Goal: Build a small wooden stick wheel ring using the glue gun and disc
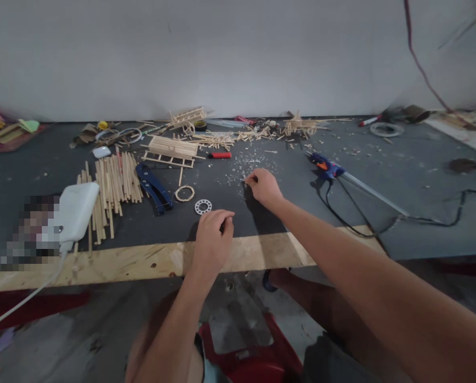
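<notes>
My left hand (213, 236) rests near the table's front edge with its fingers curled in a loose pinch; what it holds, if anything, is hidden. A white ring (203, 206) lies just left of it, and a wooden ring (184, 193) a little further. My right hand (264, 187) reaches further onto the dark mat (261, 170), fingers pinched together at a spot beside scattered wood chips (243, 162); whatever it pinches is too small to name.
Blue cutters (153, 187) and a pile of wooden sticks (110, 186) lie left. A stick frame (169, 150), a red lighter (220, 155) and small stick models (299, 126) sit further back. A blue glue gun (328, 168) with its cable lies right. A white device (75, 211) sits at left.
</notes>
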Tool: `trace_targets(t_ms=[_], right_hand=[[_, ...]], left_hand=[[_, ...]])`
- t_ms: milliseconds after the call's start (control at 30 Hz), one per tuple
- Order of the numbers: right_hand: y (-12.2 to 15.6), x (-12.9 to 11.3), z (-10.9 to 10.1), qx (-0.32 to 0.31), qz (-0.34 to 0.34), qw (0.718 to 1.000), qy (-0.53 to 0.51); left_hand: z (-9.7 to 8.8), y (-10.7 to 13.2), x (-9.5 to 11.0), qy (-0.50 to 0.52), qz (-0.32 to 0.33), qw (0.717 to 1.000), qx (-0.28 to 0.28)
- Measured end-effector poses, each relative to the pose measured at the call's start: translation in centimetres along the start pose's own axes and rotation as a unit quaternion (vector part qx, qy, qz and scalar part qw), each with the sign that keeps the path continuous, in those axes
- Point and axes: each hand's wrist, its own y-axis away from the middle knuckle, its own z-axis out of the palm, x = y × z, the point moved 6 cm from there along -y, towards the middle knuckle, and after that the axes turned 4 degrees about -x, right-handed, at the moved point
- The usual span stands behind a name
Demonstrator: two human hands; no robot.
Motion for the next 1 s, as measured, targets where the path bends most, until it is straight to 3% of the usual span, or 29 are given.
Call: trace_targets(t_ms=[300, 533, 867, 1000], right_hand=[[-0.7, 0.5, 0.0, 0.050, 0.055, 0.997, -0.002], [0.1, 0.7, -0.5, 0.048, 0.025, 0.998, 0.005], [-1.0, 1.8, 0.0, -0.052, -0.025, 0.998, 0.028], [-1.9, 2.5, -0.2, -0.062, -0.013, 0.998, 0.032]], left_hand=[[0.0, 0.0, -0.2, 0.008, -0.003, 1.000, 0.005], [0.1, 0.1, 0.0, 0.012, 0.013, 1.000, 0.001], [0.2, 0.1, -0.1, 0.026, 0.009, 1.000, -0.008], [0.3, 0.1, -0.2, 0.034, 0.002, 0.999, -0.014]])
